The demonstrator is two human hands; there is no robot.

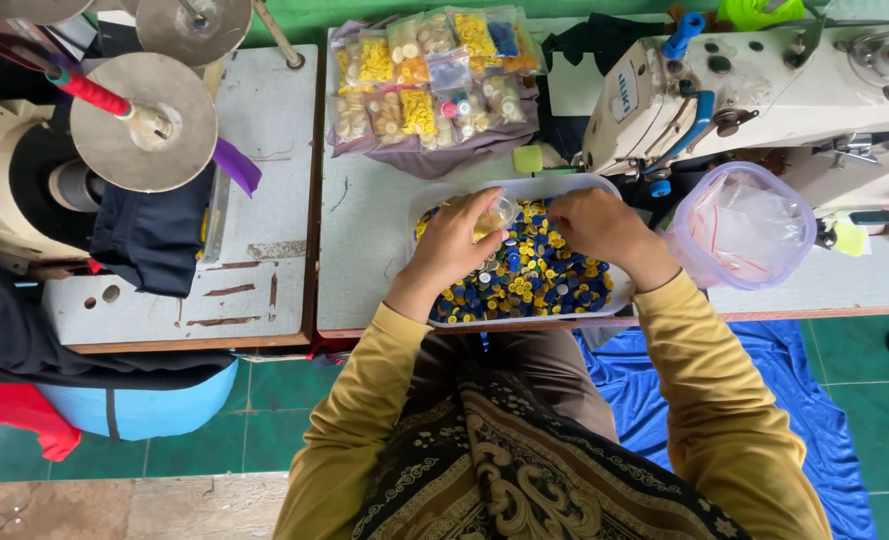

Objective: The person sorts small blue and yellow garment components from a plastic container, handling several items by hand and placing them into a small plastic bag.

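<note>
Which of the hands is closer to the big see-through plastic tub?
Right. The right hand is just beside the plastic tub; the left hand is farther, across the button tray.

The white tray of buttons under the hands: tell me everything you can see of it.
The white tray is a shallow rounded rectangle, plastic by its look, flat on the grey table at its front edge. It is filled with loose yellow and blue buttons, with a few pale ones. The left hand holds a small clear bag over it; the right hand rests on the buttons.
</note>
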